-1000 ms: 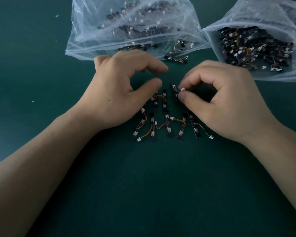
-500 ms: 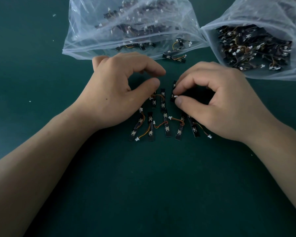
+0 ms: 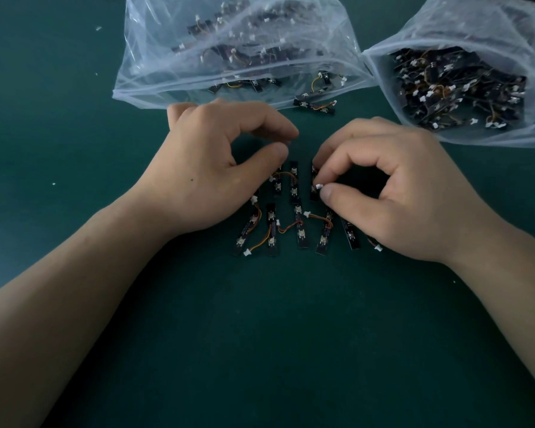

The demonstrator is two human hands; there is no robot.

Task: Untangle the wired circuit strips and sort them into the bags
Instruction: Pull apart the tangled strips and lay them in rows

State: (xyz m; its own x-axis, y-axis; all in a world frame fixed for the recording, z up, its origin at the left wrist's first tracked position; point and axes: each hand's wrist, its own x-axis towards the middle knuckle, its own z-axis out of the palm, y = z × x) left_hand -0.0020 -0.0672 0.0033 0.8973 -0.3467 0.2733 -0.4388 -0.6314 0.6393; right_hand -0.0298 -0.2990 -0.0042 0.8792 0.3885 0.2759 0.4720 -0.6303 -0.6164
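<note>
Several small black circuit strips [image 3: 300, 233] with orange wires and white connectors lie side by side on the green table [image 3: 260, 335] between my hands. My right hand [image 3: 393, 193] pinches a white connector and its strip [image 3: 314, 186] between thumb and index finger. My left hand [image 3: 217, 168] rests beside the rows with curled fingers, its thumb tip over the top of one strip; whether it pinches anything is hidden. One clear bag [image 3: 155, 72] of strips lies at the back centre, another bag [image 3: 507, 32] at the back right.
A single wired strip [image 3: 314, 105] lies loose on the table just in front of the centre bag's mouth. Tiny white specks dot the table at the left. The right bag is packed with tangled strips.
My right hand has lowered the pinched strip and connector toward the upper row. My left hand stays almost where it was.
</note>
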